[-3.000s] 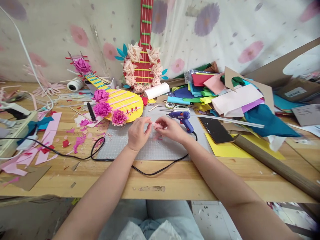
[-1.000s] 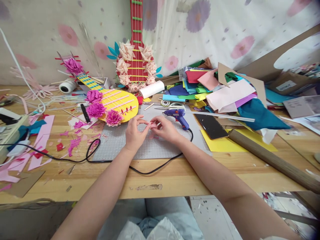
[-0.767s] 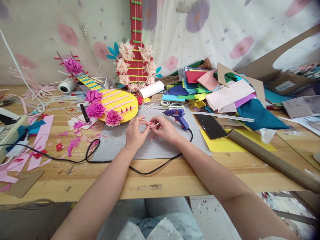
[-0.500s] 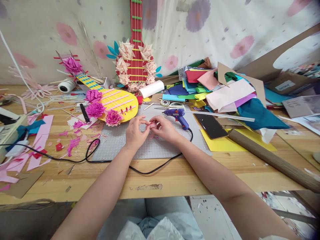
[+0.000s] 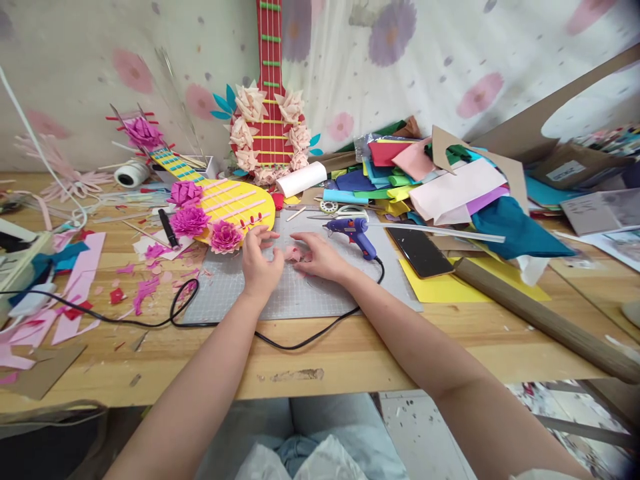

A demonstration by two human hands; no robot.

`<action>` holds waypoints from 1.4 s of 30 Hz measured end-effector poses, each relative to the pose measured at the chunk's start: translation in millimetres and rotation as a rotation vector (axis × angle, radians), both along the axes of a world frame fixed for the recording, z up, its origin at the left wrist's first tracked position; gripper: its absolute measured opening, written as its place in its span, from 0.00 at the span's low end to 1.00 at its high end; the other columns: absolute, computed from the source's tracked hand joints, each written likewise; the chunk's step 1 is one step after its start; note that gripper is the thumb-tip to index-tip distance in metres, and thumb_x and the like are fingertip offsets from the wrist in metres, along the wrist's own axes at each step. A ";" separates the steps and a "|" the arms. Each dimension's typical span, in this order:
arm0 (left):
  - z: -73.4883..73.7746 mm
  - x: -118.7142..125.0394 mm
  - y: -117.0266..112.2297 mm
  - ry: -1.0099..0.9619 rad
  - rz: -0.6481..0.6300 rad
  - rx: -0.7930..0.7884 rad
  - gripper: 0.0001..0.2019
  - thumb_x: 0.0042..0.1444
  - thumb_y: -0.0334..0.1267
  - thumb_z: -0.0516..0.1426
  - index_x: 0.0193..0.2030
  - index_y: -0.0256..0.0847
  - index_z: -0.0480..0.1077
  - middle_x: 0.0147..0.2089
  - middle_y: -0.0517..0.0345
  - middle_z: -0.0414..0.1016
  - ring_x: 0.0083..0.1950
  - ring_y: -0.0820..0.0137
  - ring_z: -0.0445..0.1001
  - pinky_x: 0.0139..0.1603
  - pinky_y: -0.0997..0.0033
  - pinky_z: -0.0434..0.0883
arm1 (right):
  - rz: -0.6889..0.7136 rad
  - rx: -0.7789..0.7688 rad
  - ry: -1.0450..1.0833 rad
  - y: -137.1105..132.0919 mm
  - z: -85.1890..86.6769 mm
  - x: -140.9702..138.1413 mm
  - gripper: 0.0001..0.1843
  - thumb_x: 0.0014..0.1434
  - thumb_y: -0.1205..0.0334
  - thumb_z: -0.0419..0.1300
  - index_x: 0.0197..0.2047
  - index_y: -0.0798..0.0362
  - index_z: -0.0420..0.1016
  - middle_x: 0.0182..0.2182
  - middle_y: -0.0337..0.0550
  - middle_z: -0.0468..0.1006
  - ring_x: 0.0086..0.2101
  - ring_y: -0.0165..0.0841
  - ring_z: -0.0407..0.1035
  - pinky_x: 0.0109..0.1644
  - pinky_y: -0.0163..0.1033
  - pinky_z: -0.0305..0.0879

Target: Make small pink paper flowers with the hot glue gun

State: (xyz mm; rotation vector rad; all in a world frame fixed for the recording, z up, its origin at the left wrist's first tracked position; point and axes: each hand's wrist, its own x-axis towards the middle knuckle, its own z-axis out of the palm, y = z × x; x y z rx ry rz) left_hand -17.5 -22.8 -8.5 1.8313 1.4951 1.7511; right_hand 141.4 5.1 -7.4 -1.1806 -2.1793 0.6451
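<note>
Over the grey cutting mat (image 5: 300, 300), my right hand (image 5: 323, 257) has its thumb and fingers around a small pink piece of paper (image 5: 294, 253); its exact shape is too small to make out. My left hand (image 5: 261, 267) is apart from it on the left, thumb and fingers spread with nothing between them. Just beyond that hand lies a yellow paper guitar (image 5: 235, 207) with magenta paper flowers (image 5: 226, 236). A blue glue gun (image 5: 353, 233) rests on the mat to the right of my right hand.
A black cord (image 5: 300, 347) loops across the mat's front edge. To the right are a phone (image 5: 420, 252), a long brown tube (image 5: 530, 313) and piled coloured paper (image 5: 460, 187). A red guitar (image 5: 273, 133) leans at the back. Pink scraps (image 5: 147, 293) litter the left side.
My hands were together, pinching the small pink piece between them. The left hand has opened and moved away to the left; the piece stays at my right fingertips.
</note>
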 end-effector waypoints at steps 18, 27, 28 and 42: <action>4.1 4.6 -10.5 0.169 -0.259 -0.339 0.21 0.40 0.20 0.49 0.41 0.45 0.53 0.38 0.63 0.74 0.35 0.70 0.79 0.35 0.72 0.70 | -0.152 0.008 -0.081 -16.7 2.0 41.1 0.17 0.53 0.66 0.59 0.47 0.51 0.67 0.36 0.41 0.79 0.38 0.34 0.72 0.42 0.40 0.66; -0.9 7.3 -9.3 0.097 -0.400 -0.344 0.21 0.39 0.21 0.50 0.40 0.45 0.54 0.41 0.59 0.73 0.43 0.66 0.79 0.37 0.70 0.73 | -0.179 0.154 -0.242 -25.7 4.3 25.8 0.18 0.53 0.66 0.57 0.48 0.53 0.67 0.35 0.42 0.79 0.40 0.38 0.70 0.43 0.41 0.63; -1.8 7.5 -8.9 0.092 -0.400 -0.315 0.20 0.40 0.21 0.50 0.39 0.45 0.54 0.40 0.59 0.73 0.42 0.67 0.78 0.38 0.70 0.73 | -0.184 0.144 -0.225 -25.3 3.9 26.2 0.17 0.53 0.68 0.57 0.47 0.52 0.67 0.34 0.41 0.79 0.40 0.38 0.71 0.43 0.41 0.64; -0.5 12.3 -4.5 -0.107 -0.203 -0.230 0.11 0.51 0.35 0.60 0.42 0.42 0.67 0.35 0.59 0.76 0.39 0.71 0.77 0.45 0.69 0.72 | -0.175 -0.257 0.556 -12.2 1.2 39.5 0.18 0.49 0.60 0.60 0.43 0.49 0.61 0.31 0.37 0.76 0.34 0.32 0.74 0.42 0.41 0.70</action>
